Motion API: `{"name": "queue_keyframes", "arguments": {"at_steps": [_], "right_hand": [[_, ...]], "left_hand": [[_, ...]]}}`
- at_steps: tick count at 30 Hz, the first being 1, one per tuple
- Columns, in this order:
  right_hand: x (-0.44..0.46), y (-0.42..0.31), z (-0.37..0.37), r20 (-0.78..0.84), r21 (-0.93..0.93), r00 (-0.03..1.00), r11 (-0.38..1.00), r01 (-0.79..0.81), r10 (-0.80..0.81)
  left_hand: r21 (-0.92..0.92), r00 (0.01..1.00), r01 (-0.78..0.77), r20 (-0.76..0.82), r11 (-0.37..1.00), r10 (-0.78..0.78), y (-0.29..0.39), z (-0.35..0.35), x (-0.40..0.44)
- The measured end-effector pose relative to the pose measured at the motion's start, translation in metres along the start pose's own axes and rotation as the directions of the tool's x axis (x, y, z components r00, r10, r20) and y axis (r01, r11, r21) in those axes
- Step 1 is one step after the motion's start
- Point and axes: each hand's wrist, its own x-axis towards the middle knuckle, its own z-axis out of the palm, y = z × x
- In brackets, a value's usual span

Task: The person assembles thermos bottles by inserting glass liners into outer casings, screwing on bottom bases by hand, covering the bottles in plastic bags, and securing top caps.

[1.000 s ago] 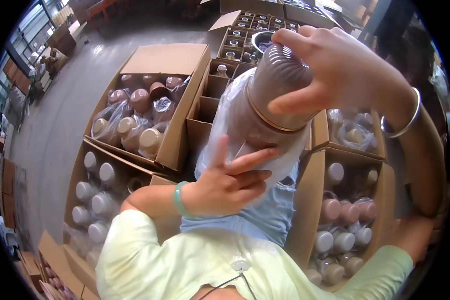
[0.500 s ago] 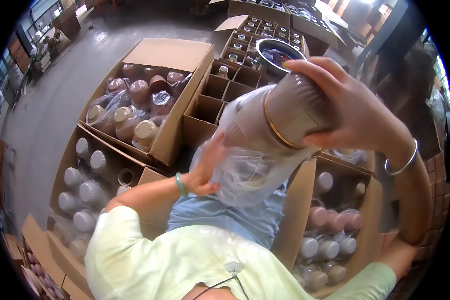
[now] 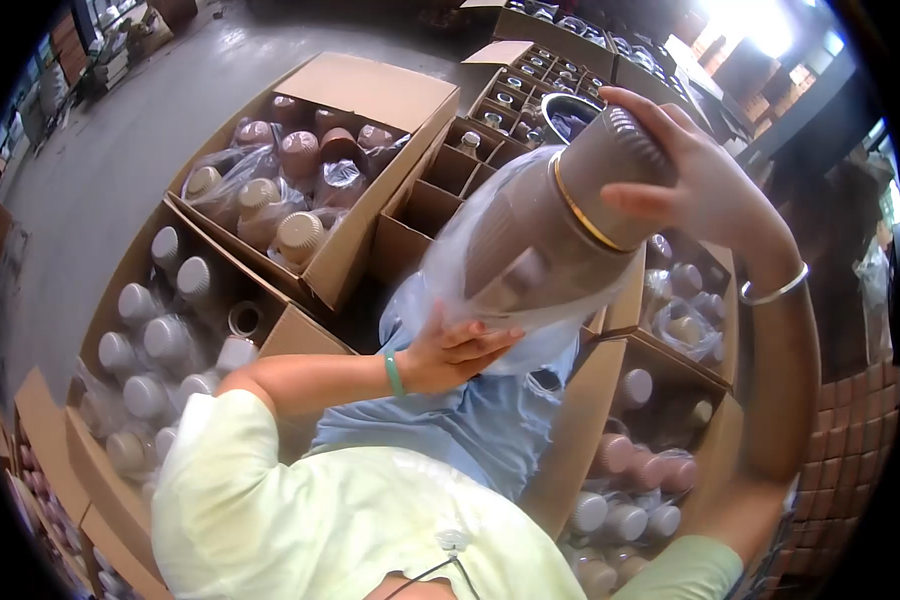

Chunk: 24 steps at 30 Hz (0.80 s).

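A large grey-brown thermos flask (image 3: 536,232) with a gold ring tilts across the middle of the view. Clear plastic bagging (image 3: 448,262) covers its lower body, while the ribbed cap end stays bare. My right hand (image 3: 685,165) is closed around the cap end, thumb on the near side and fingers over the top. Below, my left hand (image 3: 460,352) supports the bagged lower end, its fingers pressed against the plastic. The flask's base is hidden by the bag and that hand.
Cartons of capped flasks stand around me: a pinkish-and-cream set in one carton (image 3: 345,280), pale ones in another (image 3: 120,235), and more at right (image 3: 715,425). Ahead are a divided carton (image 3: 405,215) and a round metal-rimmed bowl (image 3: 573,103). Stacked brown boxes (image 3: 840,440) line the right.
My left hand has moved from the bag's side to beneath the flask's lower end. The loose plastic now lies closer along the flask. My view has shifted slightly.
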Motion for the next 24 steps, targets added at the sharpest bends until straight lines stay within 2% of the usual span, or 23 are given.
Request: {"name": "queue_keyframes", "arguments": {"at_steps": [1, 2, 4, 5, 7, 8, 9, 10, 11, 12, 13, 14, 15, 17, 19, 20, 21, 22, 24], "right_hand": [[0.008, 0.008, 0.001, 0.003, 0.001, 1.000, 1.000, -0.026, 0.026], [0.013, 0.012, 0.001, 0.001, 0.008, 0.998, 0.998, -0.055, 0.055], [0.011, 0.011, 0.001, 0.020, 0.042, 1.000, 0.999, -0.025, 0.024], [0.011, 0.010, -0.001, 0.028, 0.054, 1.000, 0.999, -0.007, 0.005], [0.002, 0.005, -0.001, 0.018, 0.064, 0.996, 0.994, 0.087, -0.088], [-0.004, 0.003, 0.000, 0.012, 0.075, 0.993, 0.990, 0.117, -0.118], [-0.010, 0.000, 0.002, -0.019, 0.053, 0.991, 0.989, 0.135, -0.134], [-0.016, -0.003, 0.005, -0.051, 0.030, 0.987, 0.988, 0.154, -0.153], [-0.023, -0.011, 0.007, -0.080, 0.039, 0.983, 0.985, 0.170, -0.166], [-0.030, -0.020, 0.007, -0.113, -0.012, 0.977, 0.983, 0.181, -0.182], [-0.038, -0.030, 0.008, -0.142, -0.063, 0.970, 0.980, 0.191, -0.198], [-0.048, -0.042, 0.009, -0.167, -0.115, 0.962, 0.974, 0.197, -0.214], [-0.061, -0.053, 0.011, -0.194, -0.182, 0.948, 0.959, 0.218, -0.253], [-0.090, -0.077, 0.016, -0.234, -0.256, 0.925, 0.937, 0.237, -0.298], [-0.125, -0.088, 0.029, -0.221, -0.298, 0.893, 0.899, 0.321, -0.392], [-0.140, -0.088, 0.048, -0.235, -0.363, 0.886, 0.881, 0.303, -0.401], [-0.155, -0.088, 0.067, -0.249, -0.426, 0.878, 0.860, 0.280, -0.409], [-0.168, -0.090, 0.085, -0.264, -0.485, 0.870, 0.836, 0.254, -0.418], [-0.189, -0.086, 0.160, -0.296, -0.486, 0.871, 0.847, 0.216, -0.392]], "left_hand": [[-0.069, 0.991, -0.046, 0.119, 0.997, 0.054, 0.004, -0.002, -0.015], [-0.261, 0.949, -0.030, 0.296, 0.965, 0.110, 0.006, -0.002, -0.040], [-0.587, 0.766, 0.110, 0.564, 0.802, 0.307, 0.005, -0.002, -0.087], [-0.646, 0.763, 0.357, 0.619, 0.675, 0.188, -0.006, -0.014, -0.085], [-0.638, 0.660, 0.725, 0.751, 0.259, 0.002, -0.038, -0.035, -0.079], [-0.597, 0.578, 0.801, 0.747, 0.051, -0.328, -0.050, -0.029, -0.079], [-0.508, 0.332, 0.832, 0.777, -0.221, -0.535, -0.066, -0.025, -0.079], [-0.511, 0.257, 0.836, 0.687, -0.201, -0.680, -0.089, -0.013, -0.071], [-0.329, -0.040, 0.848, 0.742, -0.416, -0.670, -0.101, 0.000, -0.052], [-0.133, -0.243, 0.738, 0.862, -0.661, -0.444, -0.108, 0.019, -0.043], [-0.009, 0.057, 0.594, 0.998, -0.804, 0.031, -0.111, 0.060, -0.076], [0.044, 0.193, 0.413, 0.972, -0.910, 0.135, -0.095, 0.055, -0.034], [-0.166, 0.302, 0.624, 0.952, -0.764, 0.040, -0.087, 0.032, 0.008], [-0.102, 0.358, 0.493, 0.929, -0.864, 0.094, -0.085, 0.042, 0.044], [-0.130, 0.461, 0.452, 0.881, -0.882, 0.106, -0.091, 0.105, 0.039], [-0.194, 0.525, 0.470, 0.845, -0.861, 0.096, -0.095, 0.156, 0.021], [-0.205, 0.460, 0.466, 0.887, -0.861, 0.038, -0.101, 0.155, 0.056], [-0.245, 0.494, 0.454, 0.869, -0.857, 0.012, -0.110, 0.179, 0.064], [-0.317, 0.571, 0.344, 0.818, -0.884, -0.071, -0.124, 0.172, 0.106]]}}
